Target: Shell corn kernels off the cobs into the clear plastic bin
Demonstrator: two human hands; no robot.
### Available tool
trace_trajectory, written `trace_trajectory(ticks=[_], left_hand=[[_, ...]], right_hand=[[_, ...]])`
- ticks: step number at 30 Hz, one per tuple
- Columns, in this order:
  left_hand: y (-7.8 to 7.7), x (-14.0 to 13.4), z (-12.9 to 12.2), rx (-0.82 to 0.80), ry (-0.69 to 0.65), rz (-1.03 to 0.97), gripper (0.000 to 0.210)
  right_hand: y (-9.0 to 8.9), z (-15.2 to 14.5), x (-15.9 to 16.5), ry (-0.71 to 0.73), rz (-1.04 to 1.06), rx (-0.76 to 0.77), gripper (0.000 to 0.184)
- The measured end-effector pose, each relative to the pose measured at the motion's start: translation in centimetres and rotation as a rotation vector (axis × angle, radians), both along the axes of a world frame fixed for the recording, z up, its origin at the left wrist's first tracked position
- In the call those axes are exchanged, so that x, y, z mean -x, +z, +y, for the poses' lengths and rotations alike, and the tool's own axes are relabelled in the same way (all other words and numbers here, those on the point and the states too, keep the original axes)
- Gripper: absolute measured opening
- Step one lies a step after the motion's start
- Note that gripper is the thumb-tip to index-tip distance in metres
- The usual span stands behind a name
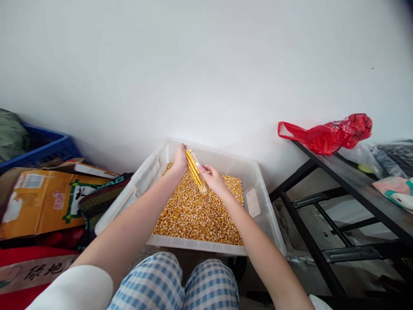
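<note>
A partly shelled corn cob [194, 169] is held tilted over a translucent plastic bin [258, 172]. Rows of yellow kernels still cover the side facing me, while a pale stripe shows along its upper right. My left hand [180, 158] is closed around the cob's upper end. On the cob's right side, my right hand [211, 175] presses with bent fingers and thumb; its fingertips are partly hidden. Loose corn kernels [200, 219] lie in a thick layer in the bin below both hands.
At left are a blue crate [53, 144], an orange cardboard box [48, 198] and a dark mesh bag [103, 200]. A black metal-framed table [355, 185] stands at right, with a red plastic bag [335, 133] on it. A white wall [206, 73] rises behind the bin.
</note>
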State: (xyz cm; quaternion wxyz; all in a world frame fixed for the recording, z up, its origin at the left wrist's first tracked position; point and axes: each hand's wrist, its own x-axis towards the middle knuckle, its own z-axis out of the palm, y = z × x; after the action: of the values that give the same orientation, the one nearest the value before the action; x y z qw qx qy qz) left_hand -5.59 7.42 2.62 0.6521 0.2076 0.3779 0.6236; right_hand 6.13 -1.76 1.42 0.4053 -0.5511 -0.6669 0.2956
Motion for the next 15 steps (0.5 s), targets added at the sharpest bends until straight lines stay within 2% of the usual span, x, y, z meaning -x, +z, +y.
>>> trace_trajectory(ticks=[5,15], left_hand=[[0.04,-1.07,-0.58,-0.008,-0.064,0.026,0.019],[-0.52,-1.11,-0.61,-0.007,0.020,0.080,0.021]], right_hand=[[0.19,-0.53,0.27,0.030,-0.106,0.021,0.050],[0.43,-0.85,0.71,-0.019,-0.368,-0.124,0.060]])
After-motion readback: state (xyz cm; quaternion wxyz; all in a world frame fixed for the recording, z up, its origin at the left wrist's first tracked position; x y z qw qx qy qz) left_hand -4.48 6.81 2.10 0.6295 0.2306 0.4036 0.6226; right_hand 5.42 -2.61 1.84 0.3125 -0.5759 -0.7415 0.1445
